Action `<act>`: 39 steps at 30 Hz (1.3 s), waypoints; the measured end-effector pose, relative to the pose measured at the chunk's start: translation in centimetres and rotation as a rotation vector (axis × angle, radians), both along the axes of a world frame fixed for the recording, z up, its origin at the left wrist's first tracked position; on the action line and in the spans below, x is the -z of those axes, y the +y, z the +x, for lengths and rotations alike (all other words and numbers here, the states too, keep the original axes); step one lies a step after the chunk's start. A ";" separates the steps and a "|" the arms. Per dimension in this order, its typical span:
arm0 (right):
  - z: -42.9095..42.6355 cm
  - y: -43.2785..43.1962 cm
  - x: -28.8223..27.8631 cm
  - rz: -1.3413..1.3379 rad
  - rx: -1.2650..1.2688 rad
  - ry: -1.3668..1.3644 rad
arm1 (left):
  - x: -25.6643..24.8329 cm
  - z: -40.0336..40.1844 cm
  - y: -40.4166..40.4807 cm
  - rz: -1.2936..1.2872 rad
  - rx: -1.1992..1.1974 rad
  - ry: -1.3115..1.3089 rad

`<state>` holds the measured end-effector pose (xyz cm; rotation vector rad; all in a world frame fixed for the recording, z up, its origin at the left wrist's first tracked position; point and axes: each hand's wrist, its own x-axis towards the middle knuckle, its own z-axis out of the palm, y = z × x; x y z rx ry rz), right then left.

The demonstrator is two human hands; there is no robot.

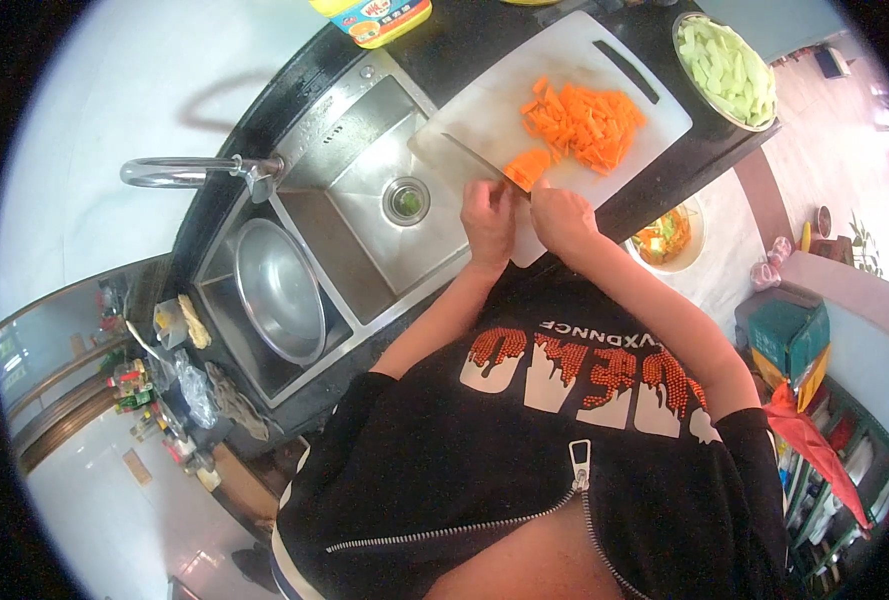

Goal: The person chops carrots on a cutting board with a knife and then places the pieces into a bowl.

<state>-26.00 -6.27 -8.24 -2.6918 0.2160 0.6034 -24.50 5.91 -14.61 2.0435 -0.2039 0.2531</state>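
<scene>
My right hand (564, 217) grips a kitchen knife (473, 154), its blade slanting away to the left over the white cutting board (489, 112). Against the far side of the blade lies a pile of carrot slices (528, 166). My left hand (487, 225) is at the near side of the blade with fingers curled; whether they hold anything is hidden. A heap of carrot strips (590, 124) rests farther back on the board. The board lies partly on the black counter, its left corner reaching over the sink basin (362, 172).
A bowl of pale green vegetable strips (728, 71) stands right of the board. In the smaller basin sits a metal bowl (279, 292), near the faucet (196, 171). A yellow jug (377, 19) stands behind the sink. Lower right, a white container (696, 251) holds food scraps.
</scene>
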 end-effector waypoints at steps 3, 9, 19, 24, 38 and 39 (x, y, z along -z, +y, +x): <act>-0.5 -0.5 -0.1 0.070 -0.043 -0.060 | 0.4 0.2 0.3 0.000 -0.017 -0.027; -1.7 -1.0 -1.3 0.117 -0.012 -0.128 | 0.0 0.1 0.7 -0.077 0.022 0.021; -1.7 -0.7 -2.2 0.123 -0.047 -0.111 | 2.2 -0.2 1.1 -0.231 0.014 0.104; -1.3 -0.7 -2.3 0.100 -0.052 -0.081 | 0.7 -0.3 0.8 -0.208 0.004 0.130; 1.3 -0.9 -4.3 0.057 -0.115 0.056 | 1.1 -0.3 0.4 -0.264 -0.037 0.137; 1.4 -0.9 -4.2 0.052 -0.122 0.071 | 1.1 -0.3 0.3 -0.265 -0.046 0.137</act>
